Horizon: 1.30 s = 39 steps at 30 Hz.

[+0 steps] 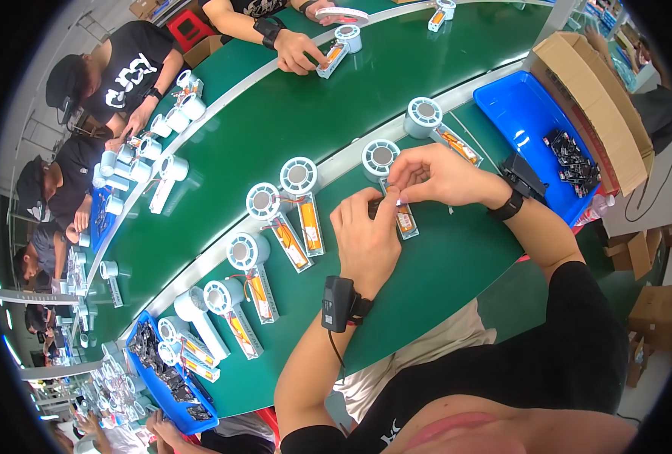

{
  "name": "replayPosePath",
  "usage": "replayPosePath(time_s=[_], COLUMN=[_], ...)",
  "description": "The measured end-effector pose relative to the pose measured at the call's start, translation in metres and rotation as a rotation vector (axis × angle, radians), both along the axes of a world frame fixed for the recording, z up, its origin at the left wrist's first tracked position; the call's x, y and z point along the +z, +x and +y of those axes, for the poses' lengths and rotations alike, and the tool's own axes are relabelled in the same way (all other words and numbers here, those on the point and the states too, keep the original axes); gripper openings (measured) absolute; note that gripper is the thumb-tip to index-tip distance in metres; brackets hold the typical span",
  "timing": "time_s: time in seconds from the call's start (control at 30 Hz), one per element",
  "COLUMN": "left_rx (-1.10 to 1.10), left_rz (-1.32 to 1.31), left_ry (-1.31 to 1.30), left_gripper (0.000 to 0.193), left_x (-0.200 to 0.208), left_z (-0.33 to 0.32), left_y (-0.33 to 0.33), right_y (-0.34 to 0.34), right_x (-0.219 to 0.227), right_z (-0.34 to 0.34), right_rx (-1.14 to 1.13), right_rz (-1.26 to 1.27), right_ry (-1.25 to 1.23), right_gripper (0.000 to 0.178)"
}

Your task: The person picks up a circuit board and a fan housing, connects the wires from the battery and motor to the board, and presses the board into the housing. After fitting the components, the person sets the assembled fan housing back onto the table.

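Note:
My left hand (367,238) and my right hand (445,178) meet over a light-blue handheld fan at the front edge of the green work surface. Both are closed in a pinch, fingertips almost touching. Between them shows a tiny pale bit; what it is I cannot make out. The round head of this fan (381,157) points away from me. Its opened handle (407,221), partly hidden by my hands, shows an orange-wrapped battery. Right of it lies another fan (424,117) with its battery showing. To the left stands a fan (299,175) with red wires by its battery.
Several more open fans (248,251) line the bench leftward. A blue tray (207,418) of black parts sits at the left, another blue tray (495,102) at the right beside a cardboard box (597,98). Across the green conveyor (237,170), co-workers handle fans; one hand (298,53) touches a fan.

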<state>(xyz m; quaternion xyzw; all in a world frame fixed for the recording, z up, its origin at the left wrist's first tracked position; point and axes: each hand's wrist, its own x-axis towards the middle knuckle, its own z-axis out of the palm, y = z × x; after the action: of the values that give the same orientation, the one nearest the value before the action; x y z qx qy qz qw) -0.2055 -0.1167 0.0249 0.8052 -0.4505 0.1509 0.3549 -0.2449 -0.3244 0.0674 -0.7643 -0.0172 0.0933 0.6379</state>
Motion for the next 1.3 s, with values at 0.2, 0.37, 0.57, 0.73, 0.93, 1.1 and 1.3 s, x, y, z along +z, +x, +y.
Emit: replayPosePath(time_s=[0.2, 0.37, 0.57, 0.73, 0.93, 1.1, 1.3], left_rx=[0.024, 0.039, 0.028, 0.032, -0.104, -0.088, -0.072], left_rz=[-0.082, -0.145, -0.176, 0.101, 0.803, 1.014, 1.243], left_ry=[0.039, 0.057, 0.053, -0.083, -0.411, -0.439, -0.499], left_gripper=[0.037, 0.037, 0.036, 0.033, 0.027, 0.026, 0.027], left_x=[0.001, 0.002, 0.0, -0.008, -0.01, -0.007, -0.002], left_z=[0.0, 0.002, 0.004, 0.002, -0.005, -0.004, -0.009], left_y=[-0.001, 0.0, -0.001, 0.006, -0.003, -0.005, -0.005], right_y=[-0.003, -0.003, -0.006, -0.001, -0.005, -0.005, -0.001], right_x=[0.001, -0.001, -0.001, 0.0, 0.006, 0.006, -0.011], right_z=[0.002, 0.004, 0.008, 0.007, 0.006, 0.006, 0.005], right_rx=[-0.063, -0.088, -0.106, -0.096, -0.07, -0.068, -0.088], right_rz=[-0.035, -0.039, -0.058, -0.115, -0.173, -0.251, -0.507], right_ry=[0.022, 0.096, 0.1, -0.088, -0.262, -0.357, -0.525], right_gripper=[0.025, 0.027, 0.026, 0.025, 0.024, 0.021, 0.014])
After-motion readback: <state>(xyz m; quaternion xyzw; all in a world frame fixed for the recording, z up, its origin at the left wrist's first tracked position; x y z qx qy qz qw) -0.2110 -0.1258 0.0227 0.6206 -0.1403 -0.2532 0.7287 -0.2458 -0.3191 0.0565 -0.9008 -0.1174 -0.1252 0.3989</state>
